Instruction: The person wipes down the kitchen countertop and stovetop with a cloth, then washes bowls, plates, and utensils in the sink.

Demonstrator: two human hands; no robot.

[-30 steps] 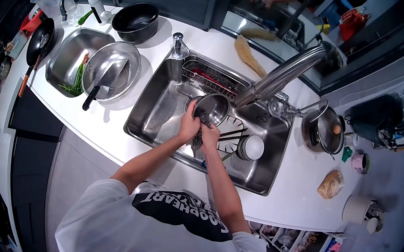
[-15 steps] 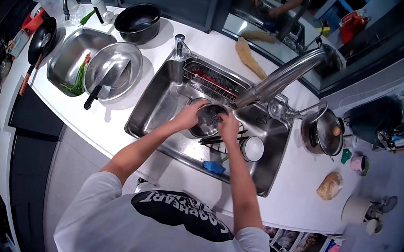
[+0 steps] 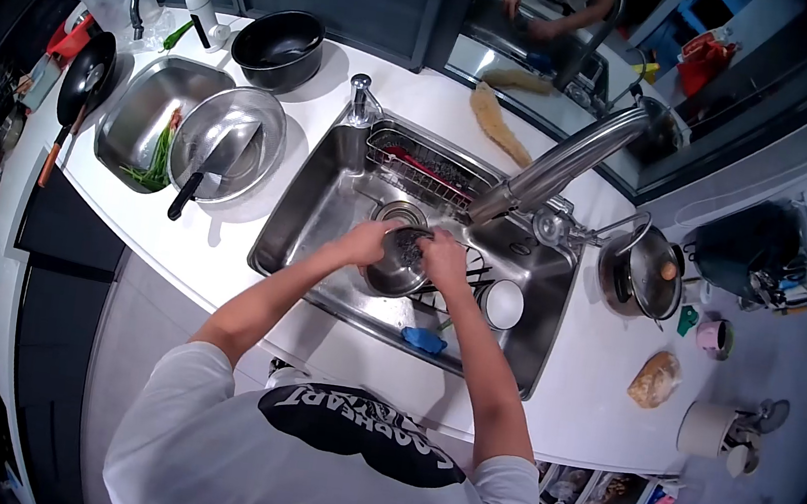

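Observation:
Over the large steel sink (image 3: pixel 297 229), a round metal bowl (image 3: pixel 390 276) is tilted between both hands. My left hand (image 3: pixel 364 241) grips its left rim, fingers closed. My right hand (image 3: pixel 445 260) is closed on a dark scouring pad (image 3: pixel 411 244) against the inside of the bowl; its fingertips are partly hidden. Behind the bowl, the round drain area (image 3: pixel 402 213) shows. White bowls (image 3: pixel 501 304) are stacked to the right, beside dark chopsticks and a patterned dish (image 3: pixel 474 263). A blue cloth (image 3: pixel 424 340) lies at the sink's front edge.
A large faucet (image 3: pixel 561 161) arches over the sink's back right, behind a wire basket (image 3: pixel 424 169). Leftward are a colander with a knife (image 3: pixel 228 150), a small sink (image 3: pixel 127 122), a black basin (image 3: pixel 277 50) and a wok (image 3: pixel 85 77). A lidded pot (image 3: pixel 640 278) stands right.
The bowl has tipped and moved toward the body since the last frame. Earlier, both hands were together around the dark pad; they have since moved apart, the left onto the rim.

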